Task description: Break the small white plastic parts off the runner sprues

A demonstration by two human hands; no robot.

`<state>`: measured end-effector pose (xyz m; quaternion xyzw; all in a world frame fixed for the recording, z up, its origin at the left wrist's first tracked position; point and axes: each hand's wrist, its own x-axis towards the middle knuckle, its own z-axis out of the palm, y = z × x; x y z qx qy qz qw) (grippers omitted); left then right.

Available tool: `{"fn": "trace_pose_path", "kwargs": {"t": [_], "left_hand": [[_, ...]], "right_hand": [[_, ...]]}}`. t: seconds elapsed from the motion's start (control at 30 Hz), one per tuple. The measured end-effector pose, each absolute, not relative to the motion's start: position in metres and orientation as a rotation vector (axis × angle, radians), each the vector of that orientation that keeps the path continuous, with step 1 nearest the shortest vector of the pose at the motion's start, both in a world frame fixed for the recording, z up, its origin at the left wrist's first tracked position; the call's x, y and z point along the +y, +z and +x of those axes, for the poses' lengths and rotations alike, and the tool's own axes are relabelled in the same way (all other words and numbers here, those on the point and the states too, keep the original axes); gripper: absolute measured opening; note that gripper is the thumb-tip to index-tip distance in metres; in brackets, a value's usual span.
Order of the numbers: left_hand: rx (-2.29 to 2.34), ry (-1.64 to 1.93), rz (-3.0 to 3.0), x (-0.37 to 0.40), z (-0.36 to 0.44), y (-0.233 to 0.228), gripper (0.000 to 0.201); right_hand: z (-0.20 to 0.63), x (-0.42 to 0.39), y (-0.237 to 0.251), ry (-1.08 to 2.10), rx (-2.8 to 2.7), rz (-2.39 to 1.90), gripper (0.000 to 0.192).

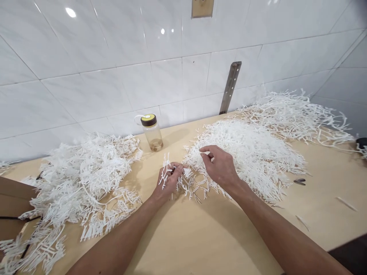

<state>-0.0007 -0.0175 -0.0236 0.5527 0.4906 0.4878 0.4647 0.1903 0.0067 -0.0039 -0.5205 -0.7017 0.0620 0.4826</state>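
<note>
twigs [252,152], white and thinly branched, massed in three heaps on the table, with a small sprig [164,173] of the same kind off the table in the left hand [169,184].

largest: middle heap, just beyond the right hand [220,164]; short fine pieces, packed dense. left heap [86,179] nearly as broad; forked, clumped, spilling toward the near left corner. back heap [298,114] looser; long strands that bend and curl at the ends.

left hand: sprig pinched between thumb and fingers, its forks standing up and hanging over the fingers. right hand: raised before the middle heap, thumb and forefinger tips drawn close; cannot tell whether a bit is held between them.

materials: wall [129,49] of glossy pale tiles; table [209,236] of smooth light wood tone; twigs matt, apparently plastic.

surroundings: brown box [15,194] at the left edge, partly overlapped by the left heap. flat metal strip [230,88], pierced with holes, upright at a tilt against the wall. see-through bottle [151,135] with dark and yellow lid, between left and middle heaps. small dark clippers [299,182] just beside the middle heap. right hand and forearm hide part of that heap; left fingers cover some of the sprig.
</note>
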Motion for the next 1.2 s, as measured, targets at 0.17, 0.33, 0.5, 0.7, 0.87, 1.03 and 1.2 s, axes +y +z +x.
{"fn": "trace_pose_path", "kwargs": {"t": [0.17, 0.33, 0.5, 0.7, 0.87, 1.03, 1.2], "left_hand": [[1.22, 1.229, 1.344, -0.017, 0.0, -0.025, 0.034], [1.248, 1.203, 1.419, -0.017, 0.0, -0.025, 0.033], [1.308, 1.229, 1.449, -0.017, 0.0, -0.022, 0.033], [1.293, 1.198, 1.469, -0.015, 0.0, -0.019, 0.031], [1.224, 1.109, 1.43, -0.013, -0.004, -0.017, 0.032], [1.195, 1.052, 1.297, -0.008, -0.007, -0.022, 0.034], [1.212, 1.023, 1.32, -0.007, -0.008, -0.025, 0.027]], "right_hand": [[0.177, -0.005, 0.0, 0.501, -1.791, -1.299, 0.021], [0.17, -0.009, 0.0, 0.755, -1.856, -1.344, 0.02], [0.169, -0.007, -0.003, 0.867, -1.814, -1.349, 0.018], [0.169, -0.007, -0.005, 0.897, -1.804, -1.326, 0.02], [0.168, -0.006, -0.01, 0.835, -1.802, -1.329, 0.018], [0.167, -0.009, -0.012, 0.641, -1.833, -1.348, 0.016], [0.166, -0.012, -0.012, 0.512, -1.901, -1.279, 0.013]]}}
